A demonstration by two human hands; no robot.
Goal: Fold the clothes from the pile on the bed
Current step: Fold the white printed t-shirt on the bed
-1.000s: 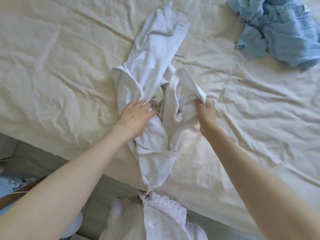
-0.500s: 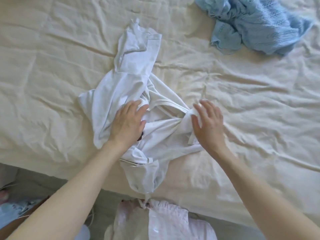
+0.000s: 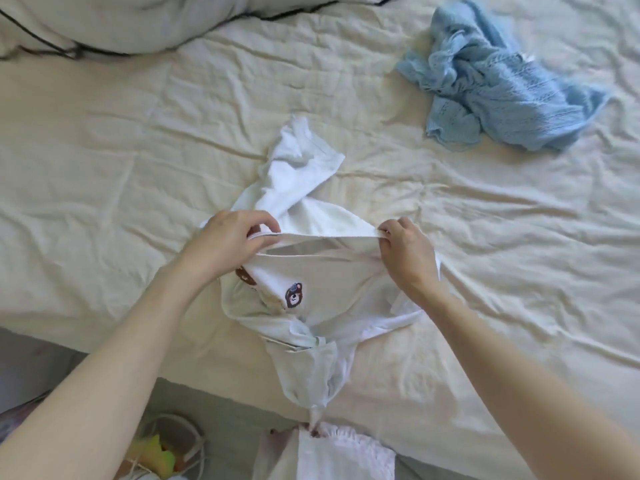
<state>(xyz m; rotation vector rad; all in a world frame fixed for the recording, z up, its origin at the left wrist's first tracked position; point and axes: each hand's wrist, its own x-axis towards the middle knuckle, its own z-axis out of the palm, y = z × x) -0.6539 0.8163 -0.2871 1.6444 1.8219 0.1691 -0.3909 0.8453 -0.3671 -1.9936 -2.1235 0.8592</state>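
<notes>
A white garment (image 3: 329,271) with small brown bear patches lies bunched near the front edge of the bed (image 3: 104,168). My left hand (image 3: 225,240) pinches one end of its hem or opening, and my right hand (image 3: 403,251) pinches the other end. The edge is stretched taut between them, lifted a little off the sheet. One part of the garment trails toward the far side, another hangs down over the bed's front edge. A crumpled light blue knitted garment (image 3: 491,84) lies at the far right, apart from both hands.
A pillow or duvet (image 3: 138,22) with dark piping lies at the far left of the bed. Below the bed's front edge I see pale pink ruffled fabric (image 3: 339,452) and some small items on the floor (image 3: 162,455).
Both hands went from pressing and sorting the bunched white garment to pinching its edge and pulling it taut. The bear patches have come into sight. The view has tilted up.
</notes>
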